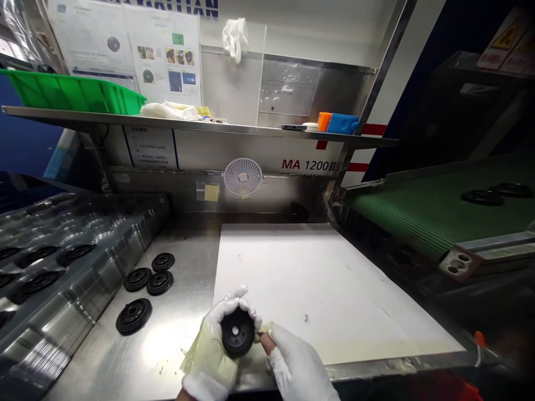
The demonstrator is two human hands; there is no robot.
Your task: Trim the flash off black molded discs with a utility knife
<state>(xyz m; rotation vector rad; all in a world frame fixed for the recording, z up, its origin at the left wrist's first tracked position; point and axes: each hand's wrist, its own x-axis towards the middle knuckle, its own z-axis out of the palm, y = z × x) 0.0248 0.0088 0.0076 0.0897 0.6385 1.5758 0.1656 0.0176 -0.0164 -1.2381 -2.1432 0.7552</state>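
Observation:
My left hand (217, 340), in a white glove, is closed around a round black plastic part (237, 332) with a small centre hole, held near the front edge of the steel table (179, 328). My right hand (295, 365), also gloved, pinches a small thin tool (263, 333) against the part's right rim. Both hands hover over the left edge of a white sheet (317, 284).
Several loose black round parts (144, 284) lie on the steel to the left. A clear blister tray (45, 267) holds more parts at far left. A green conveyor belt (434, 214) at right carries two black parts (497, 194). A shelf above holds a green bin (71, 92).

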